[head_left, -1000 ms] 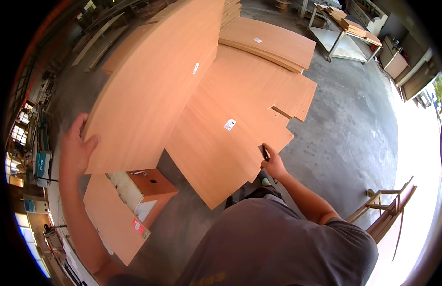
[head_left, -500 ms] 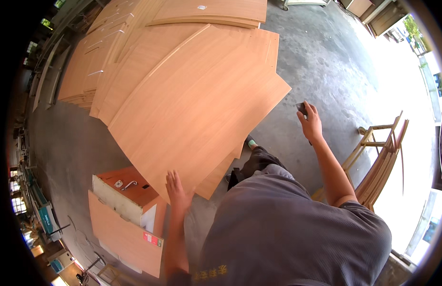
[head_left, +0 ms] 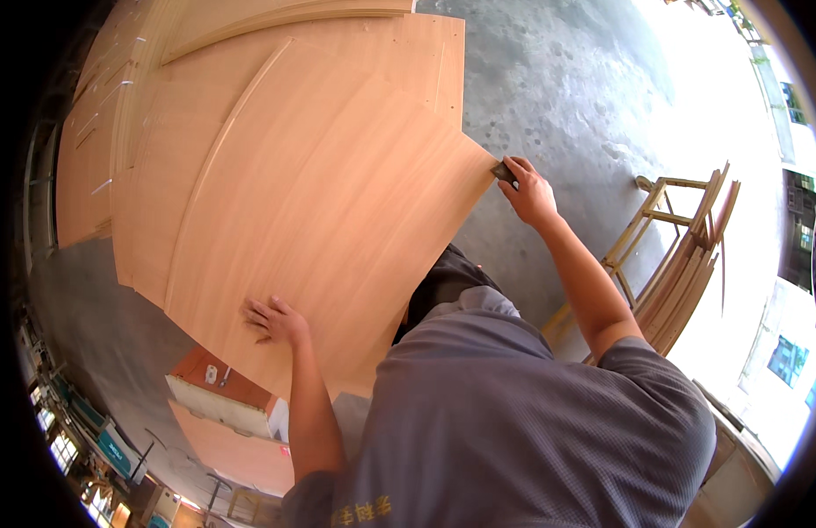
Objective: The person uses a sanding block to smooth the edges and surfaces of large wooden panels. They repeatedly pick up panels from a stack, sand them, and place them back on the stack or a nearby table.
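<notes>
A large wood-grain panel (head_left: 338, 194) lies in front of me, on top of other panels. My left hand (head_left: 280, 321) rests flat on its near left part, fingers spread. At the panel's right corner, my right hand (head_left: 531, 195) grips a small dark flat tool (head_left: 506, 172), whose exact kind I cannot make out. The tool meets the panel's edge there, and my fingers cover part of it.
Stacked wood-grain panels (head_left: 91, 158) stand at the far left. A cabinet piece with an orange top (head_left: 201, 365) sits near left, partly under the panel. To my right, a yellowish rack (head_left: 659, 216) carries long wooden strips (head_left: 681, 286). Grey concrete floor (head_left: 558, 97) runs beyond.
My right hand has brought the dark tool from clear of the panel to its right corner. My left hand has moved farther in and now lies flat on the surface. The view has shifted.
</notes>
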{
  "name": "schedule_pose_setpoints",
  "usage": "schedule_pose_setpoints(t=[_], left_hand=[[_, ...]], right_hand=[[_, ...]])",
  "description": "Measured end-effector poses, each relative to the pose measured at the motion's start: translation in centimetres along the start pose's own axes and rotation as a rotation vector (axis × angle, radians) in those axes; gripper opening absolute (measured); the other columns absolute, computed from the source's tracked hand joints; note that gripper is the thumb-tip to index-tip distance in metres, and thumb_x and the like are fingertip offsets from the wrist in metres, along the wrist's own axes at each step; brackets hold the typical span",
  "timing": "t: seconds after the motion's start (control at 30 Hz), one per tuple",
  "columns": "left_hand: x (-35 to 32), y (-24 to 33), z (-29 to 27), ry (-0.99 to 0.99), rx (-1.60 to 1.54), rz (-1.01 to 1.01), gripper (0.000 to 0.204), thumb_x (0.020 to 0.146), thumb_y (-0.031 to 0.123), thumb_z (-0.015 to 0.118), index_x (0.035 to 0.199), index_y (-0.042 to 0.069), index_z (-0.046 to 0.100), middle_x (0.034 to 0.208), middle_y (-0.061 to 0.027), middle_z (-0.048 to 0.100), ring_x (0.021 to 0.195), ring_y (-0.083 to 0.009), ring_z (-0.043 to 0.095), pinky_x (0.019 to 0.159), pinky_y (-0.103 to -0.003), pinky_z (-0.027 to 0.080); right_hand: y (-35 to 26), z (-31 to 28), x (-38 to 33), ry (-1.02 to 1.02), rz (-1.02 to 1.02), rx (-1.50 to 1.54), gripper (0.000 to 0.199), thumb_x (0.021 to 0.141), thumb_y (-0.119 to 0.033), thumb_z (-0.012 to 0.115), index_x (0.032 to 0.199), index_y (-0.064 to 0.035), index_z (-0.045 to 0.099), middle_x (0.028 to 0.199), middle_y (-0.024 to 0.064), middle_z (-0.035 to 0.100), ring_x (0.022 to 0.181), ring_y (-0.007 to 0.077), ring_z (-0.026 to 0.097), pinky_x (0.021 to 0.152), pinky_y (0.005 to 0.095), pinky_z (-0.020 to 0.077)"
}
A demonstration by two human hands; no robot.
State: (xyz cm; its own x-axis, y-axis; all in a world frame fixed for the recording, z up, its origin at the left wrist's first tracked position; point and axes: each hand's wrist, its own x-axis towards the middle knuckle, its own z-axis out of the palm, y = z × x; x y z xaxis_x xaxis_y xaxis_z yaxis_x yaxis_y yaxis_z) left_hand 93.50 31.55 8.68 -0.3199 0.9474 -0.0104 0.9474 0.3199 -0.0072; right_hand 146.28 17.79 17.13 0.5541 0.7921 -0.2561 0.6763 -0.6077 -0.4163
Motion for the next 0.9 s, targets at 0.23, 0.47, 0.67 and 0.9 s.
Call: schedule_pose_setpoints(t=[0.23,0.47,0.67,0.9], left_hand=[[-1.1,0.0,-0.8,0.034,-0.003,0.032,0.069,0.100,0.048,0.036,0.156,0.012,0.019,0.164,-0.0145,0.010,0.148,-0.0446,0.011,0.105,-0.075,0.013],[-1.5,1.0,-2.5,-0.003,-0.043,0.046,0.070,0.100,0.046,0.037,0.156,0.008,0.019,0.163,-0.0161,0.009,0.148,-0.0450,0.008,0.109,-0.072,0.009],[-1.7,1.3,-2.9,-0.014,-0.060,0.042,0.070,0.098,0.044,0.039,0.156,0.010,0.018,0.163,-0.0148,0.011,0.149,-0.0435,0.007,0.112,-0.068,0.006],[-1.6,2.0,-3.8,-0.067,-0.070,0.013,0.074,0.094,0.040,0.046,0.156,0.009,0.019,0.163,-0.0150,0.012,0.149,-0.0422,0.007,0.114,-0.066,0.003]], right_hand=[[-5.0,-0.7,6.5,-0.182,-0.073,-0.031,0.051,0.087,-0.024,0.065,0.135,-0.0096,0.054,0.125,0.0070,0.061,0.104,0.0307,0.063,0.088,0.0414,0.0518],[-18.8,3.0,22.9,-0.187,-0.312,-0.016,0.040,0.087,-0.023,0.066,0.125,-0.0124,0.060,0.120,0.0099,0.063,0.107,0.0334,0.062,0.087,0.0437,0.0519],[-29.9,4.5,36.2,-0.256,-0.454,-0.140,0.040,0.086,-0.028,0.068,0.124,-0.0172,0.063,0.124,0.0080,0.063,0.113,0.0297,0.060,0.091,0.0418,0.0506],[-31.2,5.1,46.1,-0.467,-0.839,-0.065,0.052,0.081,-0.003,0.074,0.131,-0.0118,0.060,0.131,0.0119,0.059,0.116,0.0279,0.058,0.098,0.0370,0.0469]])
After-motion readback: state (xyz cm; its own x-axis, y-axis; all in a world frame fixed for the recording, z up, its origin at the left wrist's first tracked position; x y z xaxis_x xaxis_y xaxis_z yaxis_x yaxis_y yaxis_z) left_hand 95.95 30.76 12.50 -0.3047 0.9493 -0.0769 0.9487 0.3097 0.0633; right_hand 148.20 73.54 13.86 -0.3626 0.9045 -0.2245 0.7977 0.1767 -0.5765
